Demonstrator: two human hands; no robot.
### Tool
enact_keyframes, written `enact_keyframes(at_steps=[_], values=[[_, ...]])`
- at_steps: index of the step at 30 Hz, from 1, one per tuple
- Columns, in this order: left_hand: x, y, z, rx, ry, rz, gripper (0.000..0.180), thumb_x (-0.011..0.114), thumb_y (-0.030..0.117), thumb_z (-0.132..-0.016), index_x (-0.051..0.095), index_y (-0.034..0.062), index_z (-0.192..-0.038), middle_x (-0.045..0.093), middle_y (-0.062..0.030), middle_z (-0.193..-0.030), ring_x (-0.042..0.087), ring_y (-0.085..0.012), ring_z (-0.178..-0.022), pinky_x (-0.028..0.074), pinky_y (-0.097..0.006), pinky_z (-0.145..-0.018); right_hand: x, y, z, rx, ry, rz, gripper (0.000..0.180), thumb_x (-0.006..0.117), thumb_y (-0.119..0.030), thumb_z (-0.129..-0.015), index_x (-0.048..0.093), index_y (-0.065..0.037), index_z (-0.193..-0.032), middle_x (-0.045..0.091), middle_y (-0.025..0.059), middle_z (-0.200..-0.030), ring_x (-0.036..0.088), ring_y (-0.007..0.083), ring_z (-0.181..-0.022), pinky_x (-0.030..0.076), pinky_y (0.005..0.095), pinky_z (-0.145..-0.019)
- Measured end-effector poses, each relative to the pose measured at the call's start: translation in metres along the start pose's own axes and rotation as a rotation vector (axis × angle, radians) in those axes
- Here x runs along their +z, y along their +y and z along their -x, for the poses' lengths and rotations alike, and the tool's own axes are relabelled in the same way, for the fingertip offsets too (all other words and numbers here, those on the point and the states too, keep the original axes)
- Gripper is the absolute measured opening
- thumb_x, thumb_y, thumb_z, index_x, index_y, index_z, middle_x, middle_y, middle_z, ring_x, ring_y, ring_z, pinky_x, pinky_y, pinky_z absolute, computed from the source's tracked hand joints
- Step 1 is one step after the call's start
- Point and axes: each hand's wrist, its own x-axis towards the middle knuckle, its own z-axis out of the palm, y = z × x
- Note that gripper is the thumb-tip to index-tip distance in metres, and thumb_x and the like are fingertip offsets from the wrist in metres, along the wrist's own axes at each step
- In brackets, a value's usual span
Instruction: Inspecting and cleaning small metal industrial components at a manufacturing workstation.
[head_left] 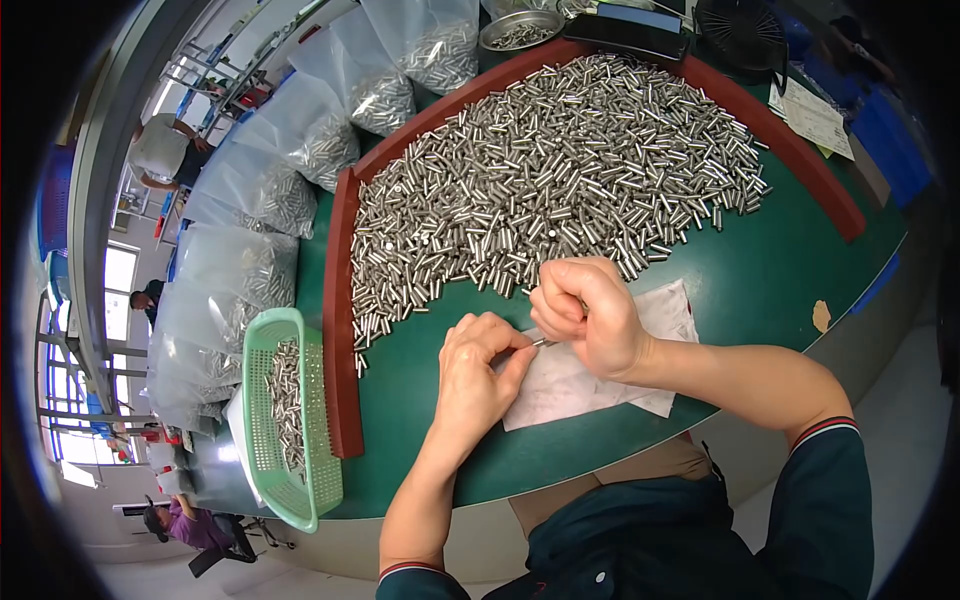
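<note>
Above a stained white cloth (560, 388), my two hands meet over the green table. My left hand (478, 368) is closed, its thumb and forefinger pinching a small silver metal pin (541, 342). Right beside it my right hand (592, 312) is curled into a fist, its fingertips close to the pin's other end. Whatever that fist holds, if anything, is hidden by the fingers. A large heap of short silver metal pins (560, 160) spreads just beyond both hands.
Dark red wooden rails (343, 330) border the heap. On the left stand a green plastic basket (325, 470) partly filled with pins and several clear bags (325, 140) of pins. At the back are a metal bowl (488, 42), a phone (625, 35) and a black fan (740, 35). Other people are farther off left.
</note>
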Motion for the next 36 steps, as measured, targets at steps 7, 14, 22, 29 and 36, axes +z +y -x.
enact_keyframes(at_steps=[7, 14, 22, 29, 36], values=[[0.001, 0.0, 0.001, 0.001, 0.006, 0.004, 0.008, 0.066, 0.004, -0.062, 0.058, 0.0039, -0.064, 0.054, -0.0043, -0.066, 0.048, -0.0223, -0.063, 0.036, -0.033, -0.061, -0.001, 0.001, 0.0, 0.01, -0.012, -0.001, 0.035, 0.035, -0.019, -0.083, 0.028, -0.01, -0.049, 0.026, -0.0024, -0.043, 0.019, 0.0073, -0.04, 0.016, 0.0241, -0.04], [0.002, 0.0, 0.002, -0.014, -0.003, 0.002, 0.01, 0.066, 0.004, -0.062, 0.056, 0.0039, -0.062, 0.053, -0.0042, -0.066, 0.049, -0.0219, -0.063, 0.036, -0.033, -0.06, 0.001, 0.007, 0.002, -0.028, -0.062, 0.068, 0.035, 0.035, -0.018, -0.084, 0.029, -0.009, -0.05, 0.027, -0.0023, -0.045, 0.021, 0.0072, -0.042, 0.018, 0.0237, -0.042], [0.002, 0.001, -0.002, -0.011, -0.003, 0.006, 0.01, 0.066, 0.006, -0.063, 0.056, 0.0037, -0.062, 0.051, -0.0039, -0.064, 0.049, -0.0215, -0.063, 0.036, -0.033, -0.06, 0.009, 0.007, 0.004, -0.084, -0.054, 0.182, 0.035, 0.035, -0.016, -0.085, 0.028, -0.008, -0.051, 0.027, -0.0021, -0.047, 0.023, 0.0069, -0.045, 0.02, 0.0234, -0.043], [0.002, 0.004, -0.002, -0.045, -0.011, 0.042, 0.009, 0.065, 0.007, -0.064, 0.056, 0.0035, -0.062, 0.052, -0.0038, -0.063, 0.05, -0.0206, -0.063, 0.036, -0.033, -0.061, 0.004, 0.011, 0.003, -0.137, -0.057, 0.231, 0.033, 0.037, -0.015, -0.082, 0.028, -0.006, -0.051, 0.029, -0.0013, -0.047, 0.025, 0.0067, -0.045, 0.022, 0.0245, -0.042], [-0.003, 0.002, 0.003, -0.049, 0.088, 0.13, 0.007, 0.066, 0.003, -0.064, 0.059, 0.0026, -0.065, 0.055, -0.0047, -0.066, 0.052, -0.0171, -0.062, 0.04, -0.028, -0.058, 0.003, -0.009, -0.004, -0.161, -0.032, 0.05, 0.034, 0.032, -0.015, -0.083, 0.028, -0.01, -0.05, 0.025, -0.0016, -0.043, 0.018, 0.0077, -0.039, 0.015, 0.0245, -0.039]])
